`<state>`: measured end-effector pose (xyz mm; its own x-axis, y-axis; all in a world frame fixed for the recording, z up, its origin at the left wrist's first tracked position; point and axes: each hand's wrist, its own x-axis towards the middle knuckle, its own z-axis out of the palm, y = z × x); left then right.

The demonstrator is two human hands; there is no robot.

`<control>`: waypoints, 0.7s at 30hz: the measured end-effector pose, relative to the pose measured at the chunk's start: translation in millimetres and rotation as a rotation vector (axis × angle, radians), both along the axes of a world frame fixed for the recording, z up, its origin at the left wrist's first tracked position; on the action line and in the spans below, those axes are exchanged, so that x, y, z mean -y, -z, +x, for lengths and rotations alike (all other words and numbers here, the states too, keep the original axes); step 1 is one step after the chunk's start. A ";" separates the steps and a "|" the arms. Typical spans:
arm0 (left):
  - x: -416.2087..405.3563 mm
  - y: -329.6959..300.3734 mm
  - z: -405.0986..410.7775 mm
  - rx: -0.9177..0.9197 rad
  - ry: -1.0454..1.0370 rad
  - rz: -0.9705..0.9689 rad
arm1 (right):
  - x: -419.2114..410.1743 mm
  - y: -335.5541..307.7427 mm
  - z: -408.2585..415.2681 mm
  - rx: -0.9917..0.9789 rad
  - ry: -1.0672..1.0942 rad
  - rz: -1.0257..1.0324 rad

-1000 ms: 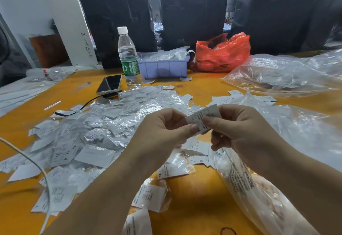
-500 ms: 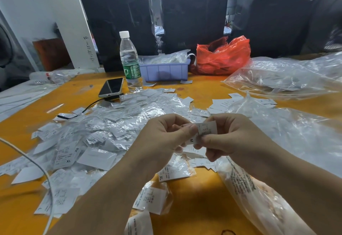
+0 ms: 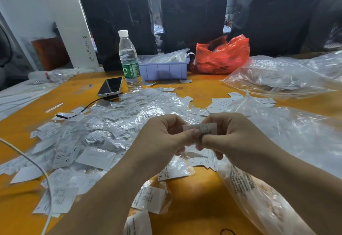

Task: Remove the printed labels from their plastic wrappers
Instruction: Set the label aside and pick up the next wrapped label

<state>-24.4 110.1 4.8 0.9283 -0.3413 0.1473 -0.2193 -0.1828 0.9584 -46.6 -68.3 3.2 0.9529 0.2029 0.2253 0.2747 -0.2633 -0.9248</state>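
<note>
Both hands meet above the middle of the orange table [image 3: 194, 203]. My left hand [image 3: 162, 138] and my right hand [image 3: 233, 138] pinch one small printed label [image 3: 207, 128] in its clear wrapper, thumbs pressed together at its lower edge. A thin strip of clear plastic hangs below the fingers. A big heap of wrapped labels [image 3: 103, 129] spreads over the table to the left. Loose bare labels [image 3: 222, 103] lie behind the hands.
A water bottle [image 3: 129, 60], a phone [image 3: 111, 86] with a black cable, a lilac tray [image 3: 164, 70] and a red bag [image 3: 222, 55] stand at the back. Large clear bags [image 3: 288, 133] cover the right side. A white cable [image 3: 37, 166] crosses the left.
The label has come down from a raised, tilted position to lie flat between both thumbs, and the hands have closed in on each other.
</note>
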 end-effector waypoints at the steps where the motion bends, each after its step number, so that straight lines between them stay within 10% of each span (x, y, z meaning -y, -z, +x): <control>1: 0.1 -0.1 0.2 -0.002 0.004 0.002 | -0.3 0.4 0.0 -0.013 -0.007 -0.001; 21: -3.3 -3.2 1.7 -0.055 -0.035 -0.039 | 0.0 -4.4 -2.6 0.009 0.115 0.111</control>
